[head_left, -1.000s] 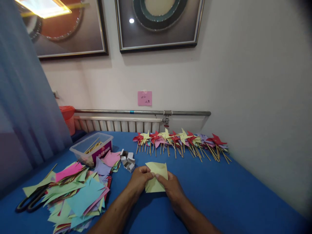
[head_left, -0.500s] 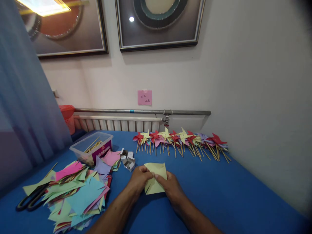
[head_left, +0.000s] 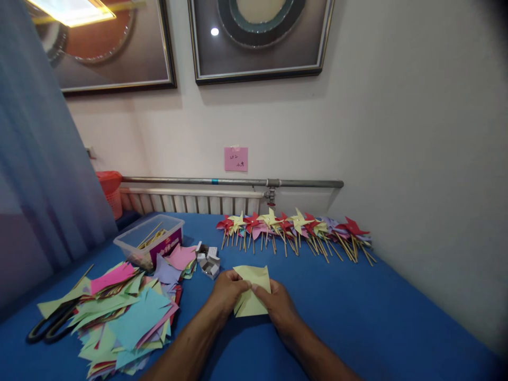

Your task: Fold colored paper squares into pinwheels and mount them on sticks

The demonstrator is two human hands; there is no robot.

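A pale yellow square of paper (head_left: 257,307) with slits cut in from its corners is held up over the blue tabletop. My left hand (head_left: 228,291) grips its left side, thumb on the front near the middle. From the right, my right hand (head_left: 278,301) pinches the same sheet, and the two thumb tips nearly meet at its centre. The fingers behind the sheet are partly hidden. Past it lies a row of paper pinwheels (head_left: 299,221) on thin sticks, mostly red and yellow in front. Two small open boxes (head_left: 210,266) stand just beyond my left hand.
Left of my arms spreads a pile of cut coloured paper (head_left: 138,317), with black-handled scissors (head_left: 57,323) at its edge. Behind it is a clear plastic tub (head_left: 148,238) holding sticks. A metal pipe (head_left: 238,181) and a radiator (head_left: 190,202) run along the wall.
The yellow paper has shifted very slightly left between my hands. Both hands keep their hold, and everything else stays in place.
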